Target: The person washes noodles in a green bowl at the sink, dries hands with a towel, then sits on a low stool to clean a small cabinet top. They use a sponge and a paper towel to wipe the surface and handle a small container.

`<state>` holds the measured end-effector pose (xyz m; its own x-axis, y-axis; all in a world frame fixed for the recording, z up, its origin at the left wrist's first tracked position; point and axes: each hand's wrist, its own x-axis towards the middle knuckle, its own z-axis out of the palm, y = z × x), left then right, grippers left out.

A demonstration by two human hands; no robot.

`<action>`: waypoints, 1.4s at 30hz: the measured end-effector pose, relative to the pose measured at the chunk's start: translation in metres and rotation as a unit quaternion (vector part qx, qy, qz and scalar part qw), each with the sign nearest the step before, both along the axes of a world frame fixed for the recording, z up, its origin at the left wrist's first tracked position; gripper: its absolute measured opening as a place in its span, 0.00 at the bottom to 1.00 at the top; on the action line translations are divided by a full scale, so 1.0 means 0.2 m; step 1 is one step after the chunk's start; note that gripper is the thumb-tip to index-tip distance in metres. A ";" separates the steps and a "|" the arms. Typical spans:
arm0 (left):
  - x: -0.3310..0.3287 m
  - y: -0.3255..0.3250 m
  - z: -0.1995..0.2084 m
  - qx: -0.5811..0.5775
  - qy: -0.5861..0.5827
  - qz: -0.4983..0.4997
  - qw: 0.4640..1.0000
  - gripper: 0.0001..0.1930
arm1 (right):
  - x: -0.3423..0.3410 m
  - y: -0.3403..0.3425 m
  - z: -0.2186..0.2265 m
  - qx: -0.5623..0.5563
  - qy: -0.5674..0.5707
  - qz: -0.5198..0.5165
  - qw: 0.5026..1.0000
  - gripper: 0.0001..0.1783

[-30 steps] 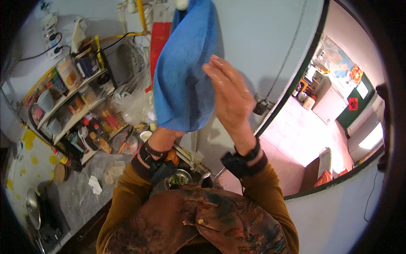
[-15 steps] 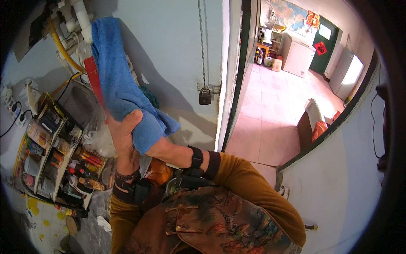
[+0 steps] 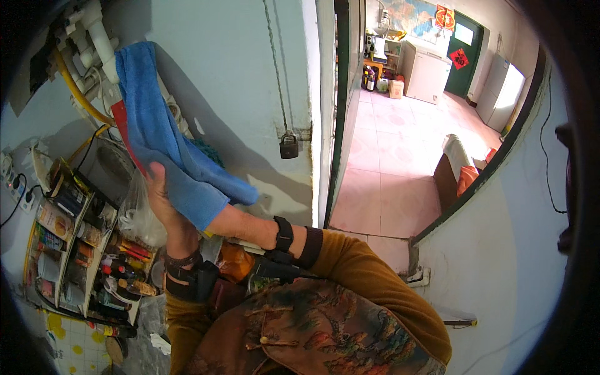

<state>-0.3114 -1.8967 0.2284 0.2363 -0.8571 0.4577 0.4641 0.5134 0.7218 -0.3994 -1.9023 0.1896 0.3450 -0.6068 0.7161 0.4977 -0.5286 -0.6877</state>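
Fingers of the left hand (image 3: 164,205) are mostly hidden behind the towel (image 3: 176,164), the thumb (image 3: 156,176) pointing up at its left edge; whether they grasp it cannot be told, nor can the covered right hand's grip. The towel hangs by the pipe (image 3: 102,47), far left. Drying seems underway; the next move likely calls for freeing both hands. The right forearm (image 3: 250,227) slants leftward under the cloth.

This seems a home kitchen: one rack (image 3: 94,272) carries many bottles (image 3: 138,287) and jars (image 3: 91,234), and beyond the doorway (image 3: 342,125) there stands a white freezer (image 3: 425,75).
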 end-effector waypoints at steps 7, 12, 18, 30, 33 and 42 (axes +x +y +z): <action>0.00 0.10 0.06 -0.128 -0.169 0.133 0.968 0.40 | -0.22 -0.07 -0.07 -0.085 0.077 -0.122 0.986 0.28; -0.07 0.08 -0.06 -0.071 0.225 -0.415 0.878 0.33 | -0.20 -0.13 -0.07 -0.037 0.063 -0.068 0.995 0.27; -0.21 0.04 -0.13 0.079 0.125 -0.056 0.987 0.35 | -0.15 -0.08 0.03 0.133 -0.074 0.062 0.986 0.27; -0.23 0.16 -0.02 -0.139 -0.314 0.071 0.936 0.54 | -0.15 -0.11 0.04 0.372 -0.228 0.089 0.895 0.27; -0.20 0.19 -0.05 -0.089 -0.016 -0.198 0.976 0.39 | -0.20 -0.16 0.04 0.346 -0.198 0.174 0.901 0.23; -0.22 0.21 -0.08 -0.042 -0.209 -0.078 0.974 0.50 | -0.18 -0.15 -0.01 0.185 -0.129 0.060 0.972 0.17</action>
<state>-0.3551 -1.8543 0.2125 -0.1158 -0.8233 0.5557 0.2155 0.5253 0.8232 -0.4349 -1.9327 0.1876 0.2672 -0.8061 0.5281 0.7211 -0.1963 -0.6644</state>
